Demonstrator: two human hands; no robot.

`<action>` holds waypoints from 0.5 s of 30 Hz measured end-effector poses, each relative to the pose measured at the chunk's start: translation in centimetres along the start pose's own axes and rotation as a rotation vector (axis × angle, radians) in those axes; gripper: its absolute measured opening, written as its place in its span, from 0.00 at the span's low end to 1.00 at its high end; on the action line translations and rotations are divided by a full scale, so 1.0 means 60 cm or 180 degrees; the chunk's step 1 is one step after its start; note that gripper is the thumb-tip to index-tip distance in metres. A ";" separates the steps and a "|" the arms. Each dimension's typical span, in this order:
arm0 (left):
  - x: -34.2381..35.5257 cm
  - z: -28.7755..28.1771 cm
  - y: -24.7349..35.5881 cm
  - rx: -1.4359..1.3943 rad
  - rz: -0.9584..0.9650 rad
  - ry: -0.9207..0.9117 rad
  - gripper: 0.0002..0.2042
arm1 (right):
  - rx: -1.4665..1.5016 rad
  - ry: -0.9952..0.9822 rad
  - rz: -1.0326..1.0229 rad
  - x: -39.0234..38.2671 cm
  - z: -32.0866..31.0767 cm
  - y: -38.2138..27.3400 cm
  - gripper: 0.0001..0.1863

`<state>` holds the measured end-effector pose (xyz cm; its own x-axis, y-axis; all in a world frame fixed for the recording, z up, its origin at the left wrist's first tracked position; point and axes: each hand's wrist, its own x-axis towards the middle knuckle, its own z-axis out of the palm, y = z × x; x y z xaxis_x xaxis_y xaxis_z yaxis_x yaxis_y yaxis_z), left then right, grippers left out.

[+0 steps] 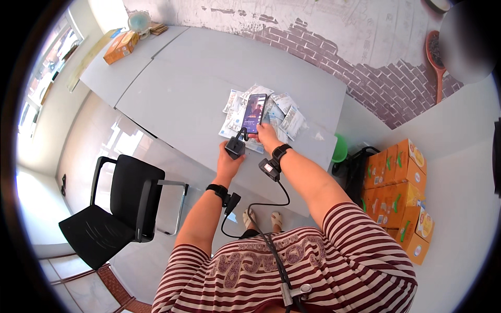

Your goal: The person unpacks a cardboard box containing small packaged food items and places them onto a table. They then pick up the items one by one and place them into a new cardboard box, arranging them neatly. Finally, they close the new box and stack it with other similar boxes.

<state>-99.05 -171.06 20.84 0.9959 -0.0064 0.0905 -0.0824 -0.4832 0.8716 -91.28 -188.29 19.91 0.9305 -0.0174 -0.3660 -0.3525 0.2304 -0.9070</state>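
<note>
My right hand (267, 137) was clamped on the near end of the phone (254, 111), which was over the packets (293, 123) on the tabletop (193, 78), long axis pointing away from me. My left hand (226, 165) gripped the black block (236, 149), just off the phone's near left corner.

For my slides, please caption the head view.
Left hand grips a black box; right hand holds a phone over white packets.
</note>
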 end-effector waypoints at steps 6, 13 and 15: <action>-0.026 0.017 0.004 -0.0088 -0.0178 -0.0248 0.28 | 0.0201 -0.0109 -0.0067 -0.043 -0.032 -0.024 0.13; -0.144 0.128 0.072 0.0224 0.0143 -0.0845 0.26 | 0.0206 0.0337 -0.0507 -0.124 -0.192 -0.025 0.12; -0.163 0.164 0.107 0.0242 0.0184 -0.1017 0.26 | -0.0132 0.0654 -0.0530 -0.142 -0.257 -0.013 0.12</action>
<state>-108.95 -182.73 20.79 0.9522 -0.3041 -0.0272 -0.1480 -0.5377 0.8300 -100.49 -203.33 20.56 0.9377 -0.2498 -0.2416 -0.2038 0.1679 -0.9645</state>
